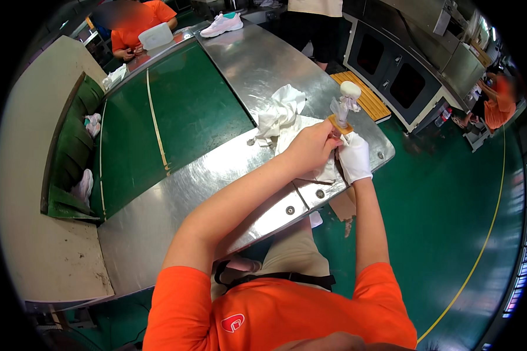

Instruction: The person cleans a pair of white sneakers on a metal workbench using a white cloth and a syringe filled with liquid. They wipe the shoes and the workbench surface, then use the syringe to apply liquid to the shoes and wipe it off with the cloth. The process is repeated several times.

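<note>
Both my hands meet over the right end of the metal table. My bare left hand (311, 145) is closed, its fingertips pinched beside a small flat yellow-brown piece (340, 124); what lies between them is too small to tell. My right hand (355, 158), in a white glove, is curled close against the left fingertips, and its grip is partly hidden. Just beyond the fingers stands a clear, crumpled-looking plastic thing (339, 110) with a rounded white top (350, 89). A crumpled white cloth (282, 111) lies left of my hands, partly behind the left one.
A green conveyor belt (187, 99) runs left of the metal table (240, 52). A white-pink shoe (222, 25) stands at the far end. More shoes (83, 187) sit in the green side rack (70, 158). Co-workers are at far left, behind the table and far right.
</note>
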Motion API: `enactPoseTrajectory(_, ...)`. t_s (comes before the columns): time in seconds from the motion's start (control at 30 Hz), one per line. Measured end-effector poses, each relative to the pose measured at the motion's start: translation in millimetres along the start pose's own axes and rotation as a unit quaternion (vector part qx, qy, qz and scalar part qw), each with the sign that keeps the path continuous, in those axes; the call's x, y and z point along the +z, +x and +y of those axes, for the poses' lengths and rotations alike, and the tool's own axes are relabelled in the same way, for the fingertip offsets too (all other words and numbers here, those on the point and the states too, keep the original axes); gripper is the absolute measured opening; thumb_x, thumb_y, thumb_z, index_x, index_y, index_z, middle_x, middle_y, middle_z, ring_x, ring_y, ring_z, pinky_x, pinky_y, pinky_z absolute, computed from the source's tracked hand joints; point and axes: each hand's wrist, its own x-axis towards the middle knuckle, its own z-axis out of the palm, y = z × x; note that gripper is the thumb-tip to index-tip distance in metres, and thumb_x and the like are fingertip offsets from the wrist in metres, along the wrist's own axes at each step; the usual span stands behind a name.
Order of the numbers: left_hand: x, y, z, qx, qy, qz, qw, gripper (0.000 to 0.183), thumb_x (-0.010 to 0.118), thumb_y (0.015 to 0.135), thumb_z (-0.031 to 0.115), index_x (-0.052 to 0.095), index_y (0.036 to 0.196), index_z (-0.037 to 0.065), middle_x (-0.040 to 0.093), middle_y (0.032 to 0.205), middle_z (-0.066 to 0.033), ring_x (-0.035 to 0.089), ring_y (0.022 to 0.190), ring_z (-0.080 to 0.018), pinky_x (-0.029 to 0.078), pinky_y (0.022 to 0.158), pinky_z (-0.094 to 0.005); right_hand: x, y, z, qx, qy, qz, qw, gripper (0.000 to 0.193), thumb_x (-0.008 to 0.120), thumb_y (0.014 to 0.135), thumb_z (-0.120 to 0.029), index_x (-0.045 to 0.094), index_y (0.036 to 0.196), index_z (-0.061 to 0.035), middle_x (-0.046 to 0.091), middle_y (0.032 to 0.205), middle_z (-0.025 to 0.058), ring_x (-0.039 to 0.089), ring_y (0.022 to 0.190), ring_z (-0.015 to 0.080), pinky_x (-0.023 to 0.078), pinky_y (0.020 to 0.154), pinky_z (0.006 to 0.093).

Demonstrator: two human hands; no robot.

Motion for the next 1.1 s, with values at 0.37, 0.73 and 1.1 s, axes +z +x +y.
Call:
enactPoseTrajectory(0.37,1.1,-1.3,-2.8,-0.009,0.011,-0.004,1.0,0.021,0.064,0.085,0.014,0.055,0.095,-0.001,0.067,0.084,-0.0185,0.066,0.079,-0.0371,0.052,0.069,-0.0412,2.9,0.7,1.5,-0.049,-0.027,0.021,0.998,0.024,0.058,0.089,-0.007,0.066,0.111,-0.0032,0.071,0.093,0.0148,0.066,0.083,0.0178,0.049,0.074,0.0293)
enactPoseTrajectory(0.73,0.1,3.1,-4.0,-0.014,-0.002,0.014,1.0,0.022,0.065,0.085,0.015,0.057,0.093,-0.003,0.067,0.086,-0.0206,0.067,0.082,-0.0361,0.052,0.072,-0.0397,3.3,4.2,6.3,-0.07,-0.022,0.026,0.997,0.023,0.054,0.091,-0.01,0.067,0.11,-0.004,0.07,0.093,0.0152,0.065,0.081,0.0227,0.049,0.075,0.0307)
enactPoseTrajectory(1.1,-65.5,-17.3,44.2,-0.067,0.021,0.047,0.996,0.033,0.067,0.089,0.019,0.058,0.111,-0.004,0.069,0.099,-0.0182,0.068,0.1,-0.0273,0.051,0.087,-0.0339,-3.3,-24.1,-31.7,-0.115,-0.081,0.061,0.988,0.024,0.056,0.092,-0.012,0.064,0.114,-0.0055,0.068,0.094,0.0097,0.061,0.08,0.0146,0.047,0.072,0.0257)
